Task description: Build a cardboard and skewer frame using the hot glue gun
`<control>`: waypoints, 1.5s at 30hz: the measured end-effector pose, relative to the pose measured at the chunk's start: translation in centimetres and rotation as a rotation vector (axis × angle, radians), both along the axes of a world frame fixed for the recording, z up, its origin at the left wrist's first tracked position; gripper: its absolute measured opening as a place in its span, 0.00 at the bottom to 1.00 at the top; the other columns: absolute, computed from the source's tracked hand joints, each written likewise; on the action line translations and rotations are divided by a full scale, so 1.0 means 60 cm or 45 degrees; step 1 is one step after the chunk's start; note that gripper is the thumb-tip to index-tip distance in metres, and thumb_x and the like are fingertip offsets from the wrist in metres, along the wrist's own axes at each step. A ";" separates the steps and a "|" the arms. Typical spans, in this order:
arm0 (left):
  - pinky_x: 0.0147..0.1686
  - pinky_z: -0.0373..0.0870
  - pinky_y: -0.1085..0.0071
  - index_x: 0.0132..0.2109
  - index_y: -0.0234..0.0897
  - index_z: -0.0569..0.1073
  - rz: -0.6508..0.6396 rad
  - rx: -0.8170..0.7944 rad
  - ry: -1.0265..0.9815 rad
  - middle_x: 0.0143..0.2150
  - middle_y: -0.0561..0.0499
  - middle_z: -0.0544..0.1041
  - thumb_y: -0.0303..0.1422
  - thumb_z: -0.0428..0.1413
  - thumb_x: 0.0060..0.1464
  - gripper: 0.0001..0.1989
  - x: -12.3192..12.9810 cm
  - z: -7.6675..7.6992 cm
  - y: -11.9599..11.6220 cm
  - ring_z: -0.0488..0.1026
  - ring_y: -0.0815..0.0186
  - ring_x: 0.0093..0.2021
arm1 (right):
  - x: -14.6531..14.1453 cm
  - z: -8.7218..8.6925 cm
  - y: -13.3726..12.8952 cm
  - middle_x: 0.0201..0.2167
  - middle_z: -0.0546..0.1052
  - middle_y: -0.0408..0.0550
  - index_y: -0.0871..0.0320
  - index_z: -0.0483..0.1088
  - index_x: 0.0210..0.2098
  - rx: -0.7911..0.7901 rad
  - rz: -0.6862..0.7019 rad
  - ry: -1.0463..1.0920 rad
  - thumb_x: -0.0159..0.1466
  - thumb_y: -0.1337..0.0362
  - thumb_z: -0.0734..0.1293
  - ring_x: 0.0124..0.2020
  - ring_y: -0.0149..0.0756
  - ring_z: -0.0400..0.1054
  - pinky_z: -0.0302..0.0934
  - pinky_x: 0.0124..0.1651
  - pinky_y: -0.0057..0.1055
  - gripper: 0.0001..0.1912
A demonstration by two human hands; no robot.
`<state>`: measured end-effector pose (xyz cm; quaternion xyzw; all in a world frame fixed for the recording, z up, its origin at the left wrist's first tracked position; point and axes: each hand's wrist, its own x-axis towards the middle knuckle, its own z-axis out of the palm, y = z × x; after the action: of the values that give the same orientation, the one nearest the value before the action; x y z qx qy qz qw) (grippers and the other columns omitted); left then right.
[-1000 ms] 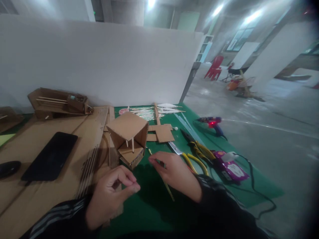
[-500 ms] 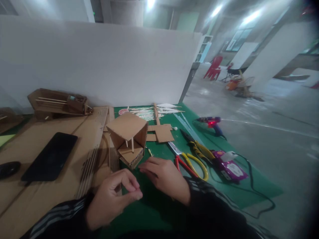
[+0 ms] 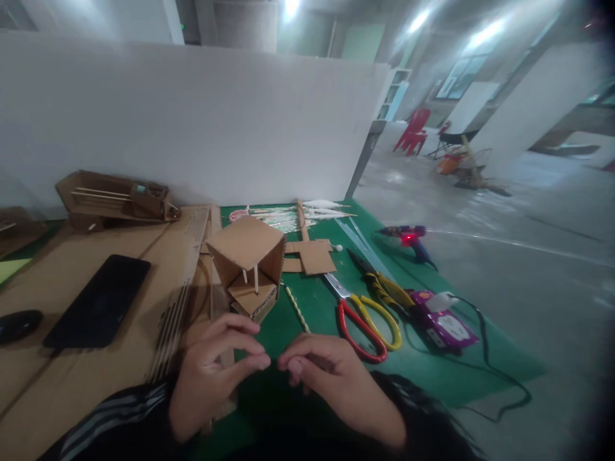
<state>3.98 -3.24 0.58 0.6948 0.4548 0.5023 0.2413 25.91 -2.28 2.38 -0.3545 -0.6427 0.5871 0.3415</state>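
Observation:
My left hand (image 3: 214,371) is just in front of the cardboard box (image 3: 247,246), its fingers curved and apart with nothing visible between them. Close by on the right, my right hand (image 3: 336,378) is closed, thumb pressed to the index finger; whatever may be in that pinch is too small or hidden to make out. The box has open sides and two thin sticks standing inside. A thin pale twisted stick (image 3: 296,308) lies on the green mat (image 3: 317,304), its near end close to my right fingers.
Scissors (image 3: 365,326) with red and yellow handles, pliers (image 3: 384,285) and a purple power strip (image 3: 442,320) lie to the right. A lit glue gun (image 3: 408,237) is farther back. Cardboard pieces (image 3: 317,257) sit behind the scissors. At left are a phone (image 3: 98,301) and a mouse (image 3: 19,325).
My right hand has drawn back toward me and turned, uncovering the twisted stick and scissor handles. My left hand's fingers have spread from a pinch. The box stays put.

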 end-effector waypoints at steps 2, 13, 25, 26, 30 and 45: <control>0.40 0.76 0.72 0.34 0.47 0.83 -0.026 0.031 0.011 0.38 0.52 0.81 0.31 0.68 0.51 0.04 -0.003 0.001 0.000 0.80 0.65 0.37 | -0.008 -0.009 -0.007 0.34 0.78 0.48 0.60 0.79 0.38 -0.211 -0.009 0.125 0.66 0.54 0.69 0.29 0.28 0.70 0.63 0.26 0.22 0.14; 0.37 0.77 0.73 0.43 0.46 0.83 -0.117 0.193 0.137 0.40 0.50 0.83 0.30 0.63 0.57 0.08 -0.001 0.007 0.001 0.80 0.65 0.38 | -0.033 -0.024 -0.010 0.32 0.77 0.48 0.59 0.79 0.48 -0.509 0.076 0.546 0.64 0.56 0.72 0.31 0.31 0.72 0.68 0.28 0.23 0.17; 0.41 0.72 0.72 0.37 0.41 0.75 -0.001 0.080 0.084 0.36 0.53 0.81 0.26 0.57 0.61 0.05 0.006 0.005 -0.003 0.78 0.66 0.39 | -0.018 -0.018 -0.011 0.48 0.77 0.57 0.61 0.77 0.52 -0.790 0.257 0.789 0.60 0.67 0.70 0.49 0.43 0.71 0.69 0.41 0.33 0.21; 0.40 0.72 0.72 0.36 0.41 0.74 0.013 0.043 0.061 0.36 0.53 0.80 0.27 0.56 0.61 0.05 0.005 0.003 -0.003 0.78 0.66 0.38 | -0.017 -0.017 -0.010 0.49 0.77 0.58 0.61 0.78 0.51 -0.791 0.240 0.802 0.59 0.67 0.69 0.48 0.43 0.71 0.69 0.42 0.33 0.20; 0.37 0.69 0.73 0.36 0.40 0.70 0.023 -0.111 -0.002 0.34 0.52 0.74 0.31 0.52 0.65 0.07 0.002 -0.004 -0.006 0.74 0.67 0.36 | -0.016 -0.016 -0.009 0.56 0.74 0.58 0.60 0.78 0.51 -0.795 0.214 0.821 0.59 0.68 0.67 0.49 0.43 0.72 0.69 0.42 0.35 0.20; 0.30 0.68 0.74 0.24 0.37 0.70 0.010 -0.247 -0.147 0.24 0.52 0.75 0.43 0.45 0.69 0.27 -0.001 0.004 -0.003 0.72 0.69 0.26 | -0.015 -0.030 -0.003 0.55 0.74 0.58 0.59 0.74 0.55 -0.731 0.141 0.898 0.61 0.67 0.66 0.47 0.44 0.72 0.69 0.42 0.37 0.22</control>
<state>3.92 -3.41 0.84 0.6363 0.4894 0.4961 0.3310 24.99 -2.44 0.59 -0.1784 -0.3166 0.8436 0.3954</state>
